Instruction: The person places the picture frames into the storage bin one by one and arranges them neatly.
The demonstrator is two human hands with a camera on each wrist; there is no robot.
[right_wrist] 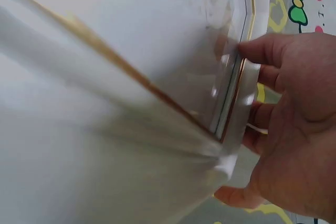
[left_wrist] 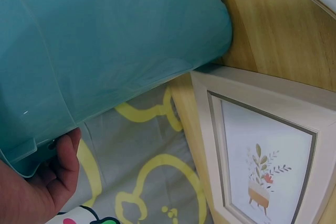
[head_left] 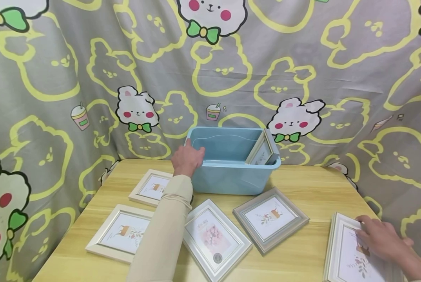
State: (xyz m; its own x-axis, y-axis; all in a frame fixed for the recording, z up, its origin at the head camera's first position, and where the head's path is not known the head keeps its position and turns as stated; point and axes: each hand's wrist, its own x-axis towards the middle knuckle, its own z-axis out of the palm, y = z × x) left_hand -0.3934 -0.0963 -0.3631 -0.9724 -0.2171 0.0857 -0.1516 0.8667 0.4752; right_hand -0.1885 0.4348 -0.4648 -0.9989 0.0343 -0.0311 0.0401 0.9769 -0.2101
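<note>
Backdrop fabric (head_left: 238, 98): grey, yellow bear outlines, white rabbit faces with green bows; hung behind and around the tabletop.

Tabletop (head_left: 302, 182): pale wood grain; carries everything below.

Blue bin (head_left: 231, 180): plastic, rectangular, open-topped; at the back of the tabletop, with a fine pale line along its inner rear wall.

Beige sleeve (head_left: 164, 231): on the left arm, crossing above the left part of the tabletop and partly hiding two frames.

Right-hand frame (head_left: 349, 254): pale, thick-edged, potted-plant print; near right corner, well apart from the bin. Whether it lies fully flat cannot be told.

Centre frame (head_left: 217, 239): silver-white, pink floral print, round grey mark; set diagonally in front of the bin.

Near-left frame (head_left: 120, 233): cream, potted-plant print; left of the sleeve.

Taupe frame (head_left: 271, 220): potted-plant print; just beside the centre frame, in front of the bin's right part.

Far-left frame (head_left: 150, 188): cream, potted-plant print; beside the bin's near left corner.

Binned frame (head_left: 260, 150): pale, tilted on edge inside the bin's right end.

Right hand (head_left: 381, 239): grip pinching the border of the right-hand frame, one digit on the front, others behind the edge.

Left hand (head_left: 187, 158): at the bin's left end, grip curled round its rim.
</note>
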